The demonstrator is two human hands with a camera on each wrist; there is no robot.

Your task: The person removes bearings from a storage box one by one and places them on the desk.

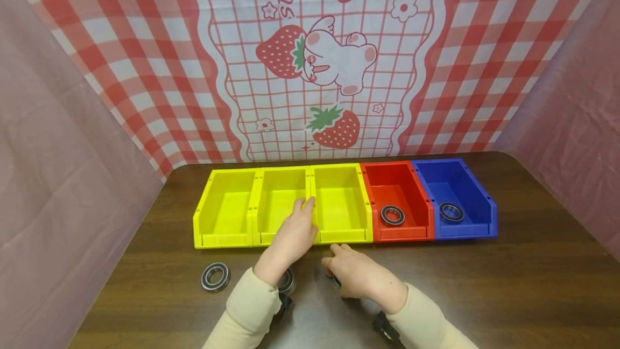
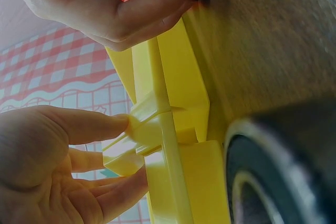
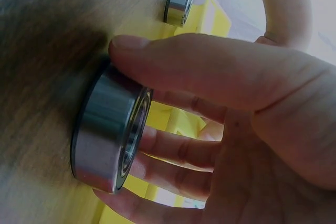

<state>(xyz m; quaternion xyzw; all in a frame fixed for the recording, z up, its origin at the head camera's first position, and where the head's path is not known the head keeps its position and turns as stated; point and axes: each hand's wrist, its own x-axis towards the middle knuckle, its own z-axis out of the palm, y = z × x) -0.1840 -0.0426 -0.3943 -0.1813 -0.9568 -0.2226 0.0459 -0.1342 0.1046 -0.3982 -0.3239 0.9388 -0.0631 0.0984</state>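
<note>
My left hand reaches over the wall between the middle and right yellow bins. In the left wrist view its thumb and fingers pinch the bins' rims from two sides. My right hand is down on the table before the right yellow bin, mostly covering a bearing. The right wrist view has that bearing tilted on edge, thumb against its upper side and fingers curled round behind it. Another bearing lies partly hidden under my left forearm.
A bearing lies on the table at the left. The bins stand in a row at the back; the red bin and the blue bin each hold a bearing. A checked cloth hangs behind them.
</note>
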